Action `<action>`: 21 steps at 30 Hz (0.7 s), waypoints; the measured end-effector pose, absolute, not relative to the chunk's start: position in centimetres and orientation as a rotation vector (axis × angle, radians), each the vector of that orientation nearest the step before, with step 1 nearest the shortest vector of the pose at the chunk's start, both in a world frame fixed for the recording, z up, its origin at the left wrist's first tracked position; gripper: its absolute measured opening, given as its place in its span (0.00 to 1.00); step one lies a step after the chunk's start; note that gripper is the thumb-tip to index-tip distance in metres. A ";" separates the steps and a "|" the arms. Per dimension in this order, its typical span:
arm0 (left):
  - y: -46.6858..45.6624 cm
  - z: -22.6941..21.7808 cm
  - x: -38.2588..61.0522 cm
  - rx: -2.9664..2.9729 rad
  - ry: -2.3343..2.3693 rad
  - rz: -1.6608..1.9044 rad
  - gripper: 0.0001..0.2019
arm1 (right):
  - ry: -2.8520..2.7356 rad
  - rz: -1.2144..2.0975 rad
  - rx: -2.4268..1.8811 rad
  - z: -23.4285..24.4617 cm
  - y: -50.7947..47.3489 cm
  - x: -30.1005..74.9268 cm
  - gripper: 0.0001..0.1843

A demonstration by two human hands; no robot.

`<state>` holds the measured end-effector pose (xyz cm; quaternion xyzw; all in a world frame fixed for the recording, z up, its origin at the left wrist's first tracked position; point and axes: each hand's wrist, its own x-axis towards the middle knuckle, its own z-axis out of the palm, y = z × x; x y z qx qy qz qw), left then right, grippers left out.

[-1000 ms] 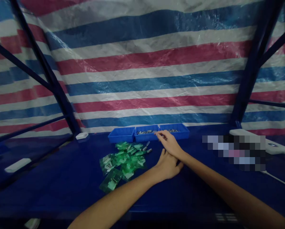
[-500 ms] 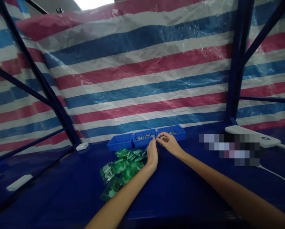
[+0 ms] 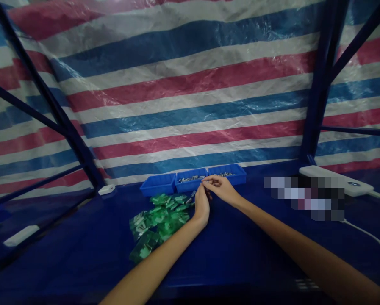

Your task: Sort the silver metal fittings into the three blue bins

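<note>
My left hand (image 3: 202,206) is closed, held edge-on over the blue table just right of a heap of small green plastic bags (image 3: 167,216). What it holds is hidden behind its back. A small metal cylinder (image 3: 192,194) shows beside its fingers; I cannot tell whether it is gripped or lies on the bags. My right hand (image 3: 221,189) is closed in a pinch, its fingertips meeting those of the left. Anything between them is too small to make out. Right behind the hands stands the middle blue bin (image 3: 190,185), with small metal parts inside.
The right blue bin (image 3: 239,177) holds small metal pieces; the left blue bin (image 3: 158,186) stands beside the middle one. A white device (image 3: 355,185) with a cable is at the right. Two white objects lie left, one a small block (image 3: 106,189). Blue posts (image 3: 313,110) frame striped sheeting.
My right fingertips have shifted slightly left, over the tips of the left hand. The small metal cylinder shows more clearly beside the left hand. The camera view has tilted down a little.
</note>
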<state>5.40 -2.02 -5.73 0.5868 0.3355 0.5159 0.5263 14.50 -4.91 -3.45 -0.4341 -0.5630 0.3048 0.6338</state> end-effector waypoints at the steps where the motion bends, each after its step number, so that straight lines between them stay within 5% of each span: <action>1: -2.0 -5.7 5.4 1.374 0.802 1.256 0.24 | -1.268 0.717 -0.982 -3.5 -4.8 14.4 0.17; 8: -2.7 -5.6 5.6 1.474 0.748 1.338 0.17 | -1.105 0.802 -0.993 -3.7 -4.3 15.0 0.20; 15: -5.8 -6.0 5.6 2.529 0.710 0.746 0.08 | -0.996 0.687 -1.148 -3.4 -3.9 16.7 0.20; 21: -8.0 -5.9 5.2 2.991 0.220 0.419 0.10 | -1.147 0.626 -1.253 -3.4 -3.1 16.3 0.19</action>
